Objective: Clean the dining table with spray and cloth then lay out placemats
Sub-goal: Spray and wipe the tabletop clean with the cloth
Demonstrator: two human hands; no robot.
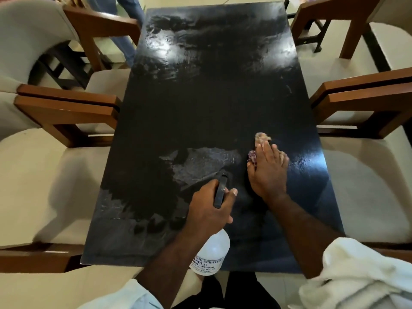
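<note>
Left hand (209,204) grips spray bottle (211,253) at its black trigger head. Right hand (267,172), just beside it, fingers straight, presses cloth (262,138) onto black worktop (145,152). Smears (178,41) lie beyond both hands.

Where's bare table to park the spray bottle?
Far half of the table, between the armchairs, is bare; so is the near-left corner beside the left hand. Crowded near-right: right hand presses the cloth there, spray bottle beside it.
</note>
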